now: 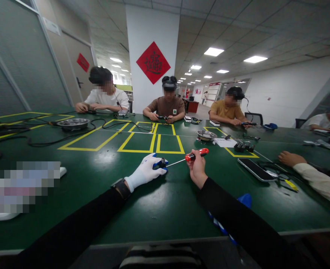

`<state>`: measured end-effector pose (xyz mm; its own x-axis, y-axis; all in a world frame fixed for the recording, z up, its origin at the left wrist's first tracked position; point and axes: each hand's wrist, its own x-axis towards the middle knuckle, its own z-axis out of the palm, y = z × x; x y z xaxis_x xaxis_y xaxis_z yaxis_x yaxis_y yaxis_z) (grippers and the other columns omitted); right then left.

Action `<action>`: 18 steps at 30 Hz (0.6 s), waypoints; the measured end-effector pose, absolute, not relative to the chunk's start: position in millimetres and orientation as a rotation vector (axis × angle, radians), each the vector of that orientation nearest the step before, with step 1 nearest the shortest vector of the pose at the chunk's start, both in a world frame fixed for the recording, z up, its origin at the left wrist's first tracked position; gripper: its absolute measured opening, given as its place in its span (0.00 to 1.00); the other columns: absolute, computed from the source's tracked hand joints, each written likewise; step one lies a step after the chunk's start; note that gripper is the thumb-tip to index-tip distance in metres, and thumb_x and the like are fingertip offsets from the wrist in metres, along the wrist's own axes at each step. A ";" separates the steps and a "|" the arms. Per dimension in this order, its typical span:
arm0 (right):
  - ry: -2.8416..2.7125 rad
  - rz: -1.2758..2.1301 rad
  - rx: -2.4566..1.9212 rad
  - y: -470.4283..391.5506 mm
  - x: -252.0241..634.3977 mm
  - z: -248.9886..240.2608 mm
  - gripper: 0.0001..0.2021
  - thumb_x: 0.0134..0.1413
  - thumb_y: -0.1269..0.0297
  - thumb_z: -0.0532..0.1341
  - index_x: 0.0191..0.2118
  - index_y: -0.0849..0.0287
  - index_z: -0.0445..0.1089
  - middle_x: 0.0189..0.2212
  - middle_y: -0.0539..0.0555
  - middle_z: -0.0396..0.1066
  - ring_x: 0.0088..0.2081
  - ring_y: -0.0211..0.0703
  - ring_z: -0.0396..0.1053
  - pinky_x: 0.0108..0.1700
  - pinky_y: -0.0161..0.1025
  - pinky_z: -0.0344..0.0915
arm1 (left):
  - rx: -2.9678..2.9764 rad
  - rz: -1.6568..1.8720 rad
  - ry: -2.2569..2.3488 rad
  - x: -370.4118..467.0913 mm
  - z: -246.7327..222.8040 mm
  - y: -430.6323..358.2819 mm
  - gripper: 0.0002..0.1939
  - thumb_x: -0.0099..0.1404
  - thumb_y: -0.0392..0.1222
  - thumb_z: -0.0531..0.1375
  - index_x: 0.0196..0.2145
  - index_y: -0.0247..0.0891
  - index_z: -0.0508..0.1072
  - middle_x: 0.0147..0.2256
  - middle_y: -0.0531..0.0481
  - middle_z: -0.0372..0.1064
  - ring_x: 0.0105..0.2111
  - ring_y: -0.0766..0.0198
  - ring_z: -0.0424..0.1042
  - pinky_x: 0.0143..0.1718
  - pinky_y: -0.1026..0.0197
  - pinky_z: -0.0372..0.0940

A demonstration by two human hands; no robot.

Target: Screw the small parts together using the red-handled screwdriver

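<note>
My left hand (148,170), in a white glove with blue fingertips, is closed on a small black part (162,163) just above the green table. The part's exact kind is too small to make out. In my bare right hand (197,170) is a screwdriver (204,151) with a red and black handle. Its metal shaft points left, and the tip reaches the black part between my gloved fingers; whether it sits in a screw I cannot tell. Partly under my right forearm lies a blue and white glove (245,200).
Right of my hands lie a phone (256,170), cables (283,179) and several black blocks (244,147). Metal dishes (73,124) and yellow tape outlines (137,151) are farther back. A co-worker's arm (316,181) rests at the right; other people sit across the table.
</note>
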<state>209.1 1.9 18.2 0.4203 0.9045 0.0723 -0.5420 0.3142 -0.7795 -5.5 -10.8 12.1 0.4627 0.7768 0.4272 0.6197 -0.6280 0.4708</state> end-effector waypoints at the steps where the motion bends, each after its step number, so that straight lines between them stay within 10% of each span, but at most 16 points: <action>1: -0.560 1.018 -0.760 1.7 209.1 18.2 0.10 0.42 0.64 0.66 0.24 0.60 0.63 0.15 0.45 0.67 0.13 0.28 0.58 0.13 0.25 0.54 | 2.459 0.913 1.212 -5.5 11.8 -10.6 0.18 0.58 0.54 0.60 0.43 0.45 0.78 0.42 0.52 0.77 0.51 0.51 0.68 0.66 0.44 0.44; 13: -0.484 0.904 -0.715 3.0 212.8 21.5 0.10 0.46 0.64 0.62 0.21 0.60 0.61 0.13 0.43 0.64 0.11 0.26 0.54 0.12 0.24 0.49 | 2.383 0.884 1.239 -4.5 12.9 -12.7 0.17 0.59 0.52 0.59 0.44 0.45 0.77 0.42 0.53 0.77 0.50 0.53 0.68 0.66 0.45 0.42; 18: -0.447 1.114 -0.727 -1.7 215.5 30.8 0.10 0.50 0.66 0.59 0.22 0.59 0.59 0.17 0.49 0.70 0.18 0.32 0.67 0.19 0.27 0.64 | 2.380 0.903 1.283 -4.8 9.6 -11.6 0.19 0.59 0.52 0.60 0.46 0.45 0.77 0.45 0.51 0.76 0.56 0.50 0.63 0.66 0.45 0.43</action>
